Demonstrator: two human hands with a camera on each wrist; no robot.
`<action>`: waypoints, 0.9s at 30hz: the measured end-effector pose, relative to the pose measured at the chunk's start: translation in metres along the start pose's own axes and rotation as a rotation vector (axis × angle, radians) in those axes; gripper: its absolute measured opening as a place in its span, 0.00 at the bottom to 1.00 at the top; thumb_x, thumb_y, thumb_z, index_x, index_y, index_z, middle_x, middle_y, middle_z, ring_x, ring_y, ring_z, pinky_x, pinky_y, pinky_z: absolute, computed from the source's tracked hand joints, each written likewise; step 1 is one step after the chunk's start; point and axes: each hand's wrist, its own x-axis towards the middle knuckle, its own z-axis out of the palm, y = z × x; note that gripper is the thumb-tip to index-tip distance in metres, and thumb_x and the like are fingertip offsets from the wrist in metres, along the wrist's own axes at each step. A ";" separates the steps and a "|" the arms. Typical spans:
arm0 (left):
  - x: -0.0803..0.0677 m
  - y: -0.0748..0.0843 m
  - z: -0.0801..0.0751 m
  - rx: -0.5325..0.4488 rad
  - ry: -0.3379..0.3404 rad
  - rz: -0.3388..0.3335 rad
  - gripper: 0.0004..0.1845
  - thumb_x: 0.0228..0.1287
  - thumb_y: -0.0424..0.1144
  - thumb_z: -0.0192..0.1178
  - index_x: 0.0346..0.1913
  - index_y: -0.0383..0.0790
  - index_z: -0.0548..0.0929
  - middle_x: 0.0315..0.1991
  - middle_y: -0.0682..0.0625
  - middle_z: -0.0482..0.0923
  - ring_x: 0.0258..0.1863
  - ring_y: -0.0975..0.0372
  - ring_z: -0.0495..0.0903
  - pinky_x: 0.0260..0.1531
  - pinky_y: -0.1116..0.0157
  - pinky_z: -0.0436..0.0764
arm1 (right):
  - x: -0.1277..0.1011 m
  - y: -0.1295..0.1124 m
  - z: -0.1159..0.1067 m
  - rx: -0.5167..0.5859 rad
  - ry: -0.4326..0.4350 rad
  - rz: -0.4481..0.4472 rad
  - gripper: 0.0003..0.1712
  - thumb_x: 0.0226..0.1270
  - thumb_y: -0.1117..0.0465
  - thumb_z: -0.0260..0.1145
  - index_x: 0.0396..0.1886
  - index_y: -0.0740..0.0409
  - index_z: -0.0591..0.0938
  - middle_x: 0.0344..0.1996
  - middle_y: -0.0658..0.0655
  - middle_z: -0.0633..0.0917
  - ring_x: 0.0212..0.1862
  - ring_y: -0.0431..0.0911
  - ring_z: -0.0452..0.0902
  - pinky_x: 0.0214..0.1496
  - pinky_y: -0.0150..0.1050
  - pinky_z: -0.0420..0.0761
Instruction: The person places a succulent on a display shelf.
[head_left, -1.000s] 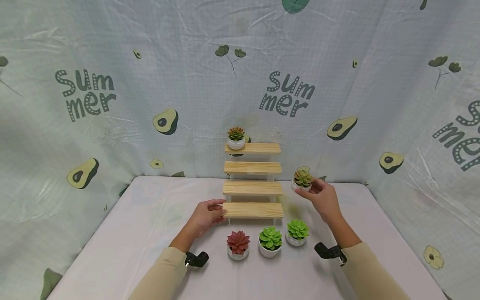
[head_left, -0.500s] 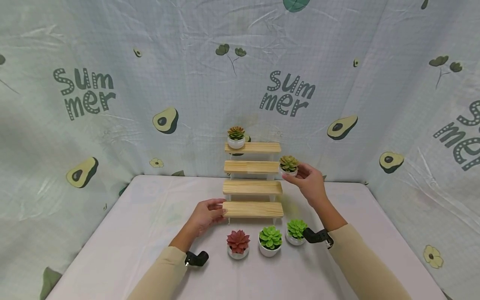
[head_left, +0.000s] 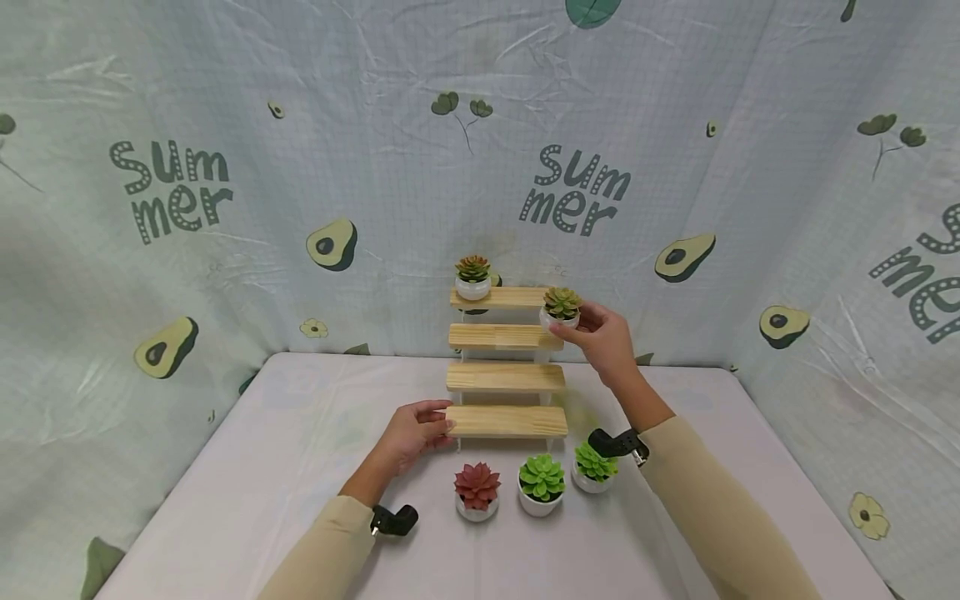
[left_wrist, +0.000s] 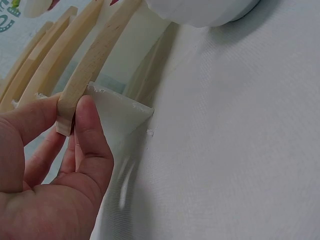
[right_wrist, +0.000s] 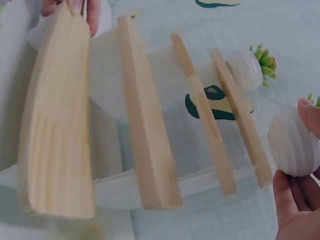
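A wooden tiered stand [head_left: 506,377] with white side supports is at the back middle of the table. My left hand [head_left: 411,433] pinches the left end of its lowest board [left_wrist: 82,82] between thumb and fingers. At the upper right of the stand, my right hand [head_left: 606,337] holds a potted succulent [head_left: 561,307] by its white pot [right_wrist: 294,141], in front of the top board's right end. Whether that pot touches the board cannot be told. Another potted succulent [head_left: 472,278], orange and green, stands on the top board's left end.
In front of the stand are a red potted succulent [head_left: 476,492], a bright green one [head_left: 541,485] and a second green one [head_left: 594,467], partly covered by the right wrist camera [head_left: 617,443]. A printed curtain [head_left: 390,167] hangs behind the table [head_left: 315,417].
My right hand has carried the potted succulent up and to the left, from beside the stand to its top board's right end. My left hand keeps its grip on the lowest board.
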 end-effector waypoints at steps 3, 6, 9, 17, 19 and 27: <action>0.000 -0.001 0.000 -0.006 -0.002 -0.003 0.24 0.68 0.25 0.63 0.66 0.32 0.78 0.50 0.39 0.80 0.41 0.57 0.85 0.43 0.61 0.90 | 0.006 -0.006 0.002 0.006 -0.006 0.003 0.40 0.59 0.49 0.80 0.69 0.57 0.77 0.60 0.61 0.82 0.55 0.45 0.79 0.48 0.24 0.81; 0.000 -0.001 0.000 -0.013 0.000 -0.004 0.24 0.68 0.25 0.63 0.66 0.32 0.78 0.50 0.38 0.80 0.41 0.57 0.85 0.42 0.61 0.90 | 0.011 -0.011 0.003 0.010 -0.016 0.010 0.39 0.60 0.51 0.79 0.69 0.57 0.77 0.61 0.61 0.82 0.57 0.46 0.79 0.49 0.25 0.81; 0.001 -0.002 0.000 -0.019 0.001 -0.003 0.24 0.68 0.24 0.63 0.66 0.32 0.78 0.51 0.38 0.80 0.41 0.57 0.85 0.42 0.62 0.90 | 0.019 -0.015 0.004 0.006 -0.024 0.014 0.38 0.60 0.52 0.79 0.69 0.58 0.77 0.60 0.61 0.81 0.57 0.48 0.78 0.52 0.29 0.81; 0.003 -0.001 -0.001 -0.027 0.003 -0.014 0.23 0.69 0.25 0.63 0.66 0.33 0.78 0.50 0.39 0.80 0.40 0.59 0.85 0.42 0.62 0.90 | 0.038 -0.029 0.007 -0.052 -0.018 0.027 0.40 0.59 0.50 0.80 0.69 0.59 0.76 0.60 0.62 0.80 0.61 0.53 0.75 0.63 0.48 0.79; 0.003 -0.001 -0.002 -0.029 0.003 -0.016 0.23 0.68 0.25 0.63 0.66 0.33 0.78 0.50 0.39 0.80 0.40 0.59 0.84 0.42 0.62 0.90 | 0.042 -0.031 0.008 -0.064 -0.012 0.021 0.40 0.60 0.50 0.79 0.69 0.59 0.77 0.60 0.61 0.80 0.61 0.52 0.75 0.63 0.47 0.80; 0.003 0.000 -0.002 -0.030 -0.003 -0.019 0.23 0.69 0.25 0.63 0.66 0.33 0.78 0.50 0.39 0.79 0.40 0.58 0.84 0.43 0.62 0.90 | 0.055 -0.031 0.015 -0.065 0.009 0.041 0.42 0.61 0.52 0.79 0.71 0.63 0.74 0.64 0.64 0.79 0.66 0.56 0.75 0.68 0.53 0.78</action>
